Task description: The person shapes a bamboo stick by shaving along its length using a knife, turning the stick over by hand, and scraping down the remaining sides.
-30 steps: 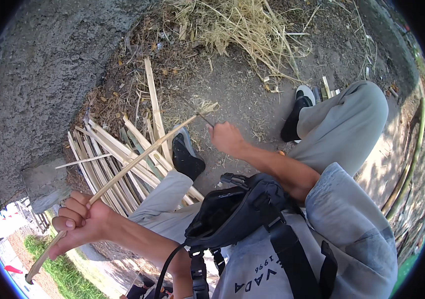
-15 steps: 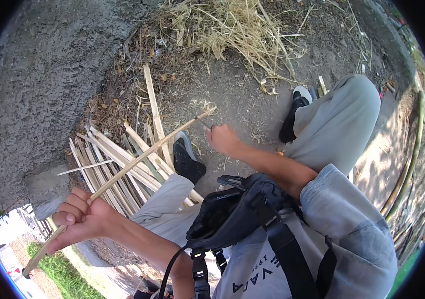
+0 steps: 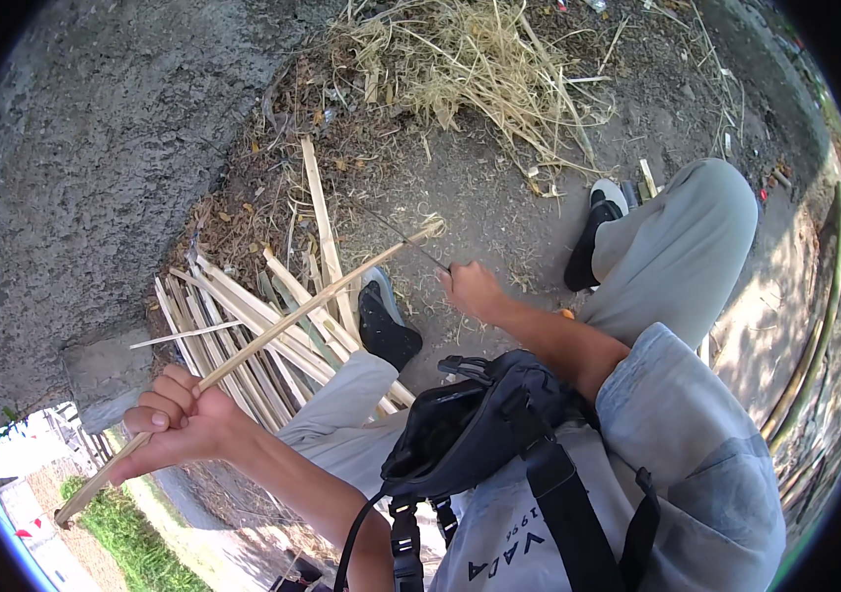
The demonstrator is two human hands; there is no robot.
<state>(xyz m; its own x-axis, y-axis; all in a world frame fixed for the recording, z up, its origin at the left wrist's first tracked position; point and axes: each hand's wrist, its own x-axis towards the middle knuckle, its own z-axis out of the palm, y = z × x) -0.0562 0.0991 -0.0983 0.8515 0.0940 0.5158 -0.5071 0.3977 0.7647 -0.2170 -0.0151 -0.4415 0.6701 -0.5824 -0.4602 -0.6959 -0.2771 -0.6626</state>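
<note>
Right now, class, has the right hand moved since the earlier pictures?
Yes, slightly: the right hand has shifted rightward, farther from the long pale strip lying on the ground beside the left shoe.

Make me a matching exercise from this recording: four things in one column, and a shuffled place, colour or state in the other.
1. Left hand
2. Right hand
3. Straw heap
4. Bag

A. Black, worn in front
B. Holds a thin bladed tool
C. Near the picture's top
D. Grips a long pale stick

Pairs: 1-D, 2-B, 3-C, 4-A

Head-worn fisheye, looking down, above both hands (image 3: 193, 426) (image 3: 475, 292)
</note>
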